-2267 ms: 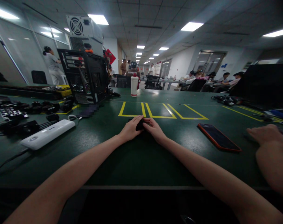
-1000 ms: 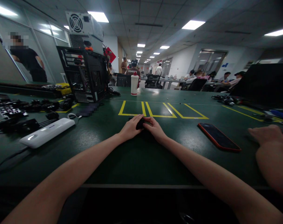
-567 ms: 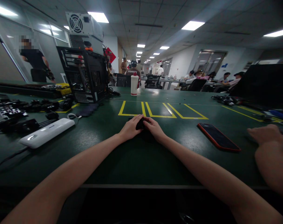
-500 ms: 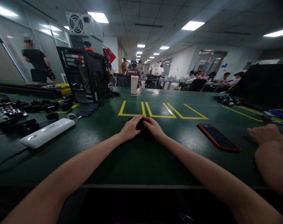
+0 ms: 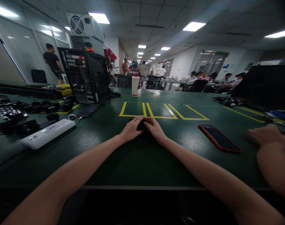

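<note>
My left hand and my right hand meet over the green table, just this side of the yellow tape outlines. Between them is a small black object, mostly covered by my fingers, so its kind does not show. The fingers of both hands are closed around it, the left from its left side and the right from its right. The fingertips of the two hands nearly touch at the top.
A phone with a red-orange edge lies at right, beside another person's hand. At left are a white power strip, black cables and parts, and an open computer case. A white cup stands behind the yellow tape.
A person in dark clothes in the left background has moved to the right. My hands and the black object stay practically where they were.
</note>
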The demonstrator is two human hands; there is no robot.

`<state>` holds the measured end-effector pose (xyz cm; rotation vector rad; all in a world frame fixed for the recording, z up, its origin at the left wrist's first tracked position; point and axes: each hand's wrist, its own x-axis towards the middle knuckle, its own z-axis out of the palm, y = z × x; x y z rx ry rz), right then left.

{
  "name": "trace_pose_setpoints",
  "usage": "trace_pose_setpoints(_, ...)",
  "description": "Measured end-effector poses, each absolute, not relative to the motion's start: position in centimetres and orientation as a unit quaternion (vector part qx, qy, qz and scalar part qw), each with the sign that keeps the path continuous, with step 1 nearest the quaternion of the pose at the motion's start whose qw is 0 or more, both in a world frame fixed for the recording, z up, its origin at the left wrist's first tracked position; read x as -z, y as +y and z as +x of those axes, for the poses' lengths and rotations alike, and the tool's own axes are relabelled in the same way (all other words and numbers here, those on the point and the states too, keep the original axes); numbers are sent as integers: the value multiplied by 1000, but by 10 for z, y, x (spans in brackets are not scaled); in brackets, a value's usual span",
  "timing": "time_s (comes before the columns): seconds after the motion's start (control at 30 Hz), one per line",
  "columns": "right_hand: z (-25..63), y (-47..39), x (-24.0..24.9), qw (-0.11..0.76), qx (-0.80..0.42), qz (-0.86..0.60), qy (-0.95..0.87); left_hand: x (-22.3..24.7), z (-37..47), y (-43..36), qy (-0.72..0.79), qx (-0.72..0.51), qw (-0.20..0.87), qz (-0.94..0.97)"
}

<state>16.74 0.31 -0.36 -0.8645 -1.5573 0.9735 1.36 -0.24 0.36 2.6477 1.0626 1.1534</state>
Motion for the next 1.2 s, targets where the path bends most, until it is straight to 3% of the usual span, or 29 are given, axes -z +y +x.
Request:
trace_pose_setpoints(0.2,169,3,4,503,-447,-364,-644,-3,13,-2,344,-377,34,859)
trace_pose_setpoints(1.2,168,0,3,527,-418,-367,-642,-3,13,-1,345,-376,32,859)
